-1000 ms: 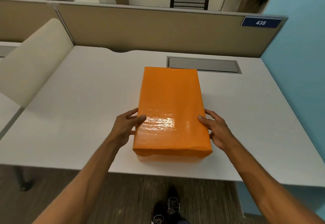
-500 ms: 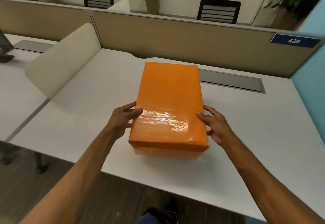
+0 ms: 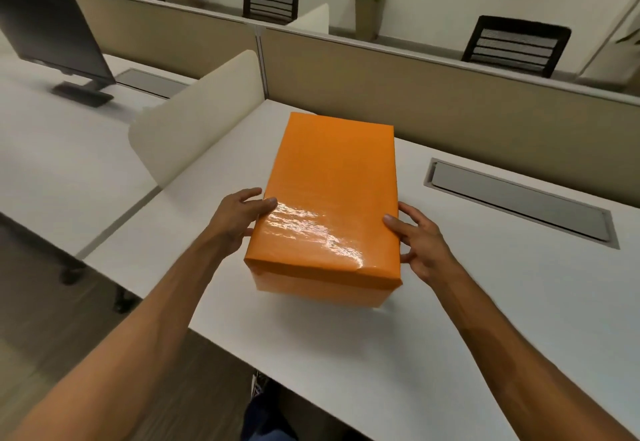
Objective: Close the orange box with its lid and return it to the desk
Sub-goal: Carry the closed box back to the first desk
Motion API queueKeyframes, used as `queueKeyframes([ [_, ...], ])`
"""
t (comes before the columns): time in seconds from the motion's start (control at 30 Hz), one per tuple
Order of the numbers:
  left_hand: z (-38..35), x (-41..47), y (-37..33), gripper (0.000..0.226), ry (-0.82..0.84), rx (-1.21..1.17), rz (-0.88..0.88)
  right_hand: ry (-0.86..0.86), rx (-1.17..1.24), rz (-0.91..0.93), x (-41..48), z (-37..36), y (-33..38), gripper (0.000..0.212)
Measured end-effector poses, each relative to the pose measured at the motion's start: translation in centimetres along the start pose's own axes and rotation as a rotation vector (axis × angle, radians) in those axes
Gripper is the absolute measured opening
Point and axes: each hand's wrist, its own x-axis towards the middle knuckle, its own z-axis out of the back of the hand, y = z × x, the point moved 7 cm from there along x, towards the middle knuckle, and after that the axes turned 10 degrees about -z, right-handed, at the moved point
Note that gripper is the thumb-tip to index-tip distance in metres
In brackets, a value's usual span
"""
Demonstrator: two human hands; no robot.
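Note:
The orange box [image 3: 332, 194] has its glossy lid [image 3: 322, 265] fitted on top, and the lid's rim overlaps the paler lower front. It sits over the white desk [image 3: 485, 319], near end tipped up slightly, with a shadow under its front edge. My left hand [image 3: 240, 220] presses the left side, thumb on the lid. On the right side my right hand [image 3: 420, 244] grips the same way. Both hands hold the near half of the box.
A grey cable hatch [image 3: 519, 199] is set into the desk right of the box. A cream divider [image 3: 197, 121] stands to the left, a beige partition [image 3: 450, 101] behind. A black monitor [image 3: 52, 24] stands on the neighbouring desk. Chairs and plants lie beyond.
The box has risen a little off the desk with both hands still on its sides. The view has swung left, bringing the neighbouring desk and monitor into sight.

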Motion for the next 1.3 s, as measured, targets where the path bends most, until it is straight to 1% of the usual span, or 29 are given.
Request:
queueKeyframes([
  [0.1, 2.7, 3.4, -0.3, 0.053, 0.032, 0.035, -0.006, 0.004, 0.002, -0.007, 2.7, -3.3, 0.9, 0.059],
  [0.17, 4.6, 6.2, -0.9, 0.048, 0.059, 0.051, -0.011, -0.006, 0.009, -0.009, 4.6, -5.6, 1.8, 0.059],
  [0.37, 10.3, 16.2, -2.5, 0.046, 0.133, 0.138, -0.029, -0.048, 0.048, -0.02, 11.2, -12.6, 4.5, 0.058],
  [0.47, 12.4, 20.7, -2.8, 0.039, 0.156, 0.211, -0.015, -0.071, 0.082, -0.033, 14.3, -15.5, 5.4, 0.059],
  [0.57, 14.2, 24.9, -2.6, 0.035, 0.168, 0.286, -0.001, -0.086, 0.112, -0.038, 17.3, -18.2, 6.3, 0.059],
  [0.7, 16.1, 29.8, -2.3, 0.027, 0.138, 0.377, -0.004, -0.091, 0.142, -0.043, 20.8, -21.4, 7.2, 0.061],
  [0.8, 17.0, 33.3, -2.3, 0.022, 0.133, 0.434, -0.013, -0.099, 0.134, -0.034, 23.0, -23.0, 8.0, 0.063],
  [1.03, 17.7, 38.9, -3.0, 0.025, 0.169, 0.466, -0.007, -0.122, 0.12, -0.026, 27.0, -25.3, 9.9, 0.066],
  [1.2, 18.0, 41.1, -3.2, 0.025, 0.165, 0.454, -0.014, -0.119, 0.107, -0.025, 28.6, -26.2, 10.8, 0.07],
  [1.3, 18.0, 41.6, -3.1, 0.019, 0.167, 0.435, -0.014, -0.118, 0.087, -0.019, 29.1, -26.5, 11.1, 0.071],
])
